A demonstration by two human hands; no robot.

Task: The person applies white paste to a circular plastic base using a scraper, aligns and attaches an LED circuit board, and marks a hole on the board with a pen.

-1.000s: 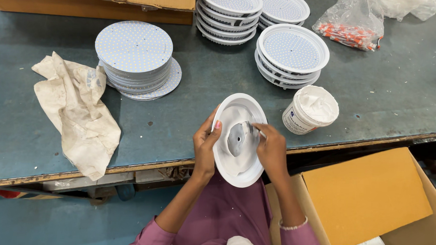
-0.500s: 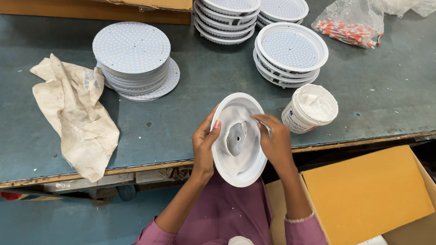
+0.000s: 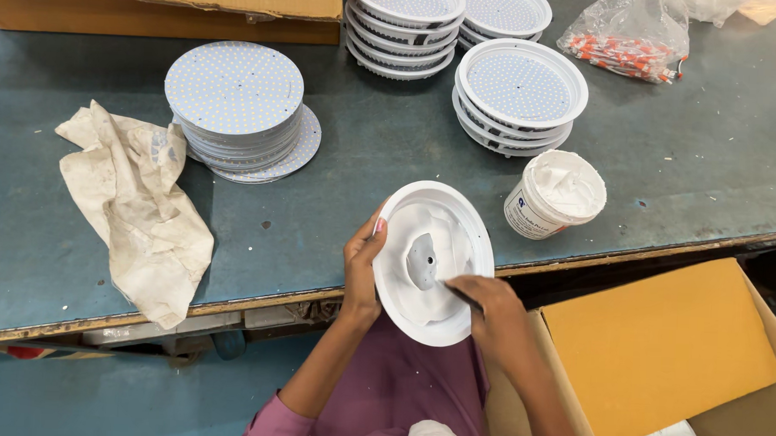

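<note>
The left hand [image 3: 362, 269] grips the left rim of a round white dish [image 3: 432, 262], fingers curled behind it and thumb pressed on the front edge, holding it tilted above the near edge of the table [image 3: 338, 172]. The right hand [image 3: 499, 317] is closed around a thin dark stick [image 3: 460, 294], whose tip touches the white paste smeared inside the dish, just below the grey raised hub [image 3: 421, 260] at its middle. Just beyond the right hand stands an open white tub [image 3: 553, 196] filled with white paste. Farther out from that hand sit stacks of white dishes [image 3: 519, 93] fitted with dotted discs, and a clear bag [image 3: 630, 37] of small orange and white parts. Beyond the left hand is a pile of flat dotted discs [image 3: 235, 107], and farther to that side a crumpled stained cloth [image 3: 135, 207]. Below the right hand an open cardboard box [image 3: 661, 352] stands beside the table.
</note>
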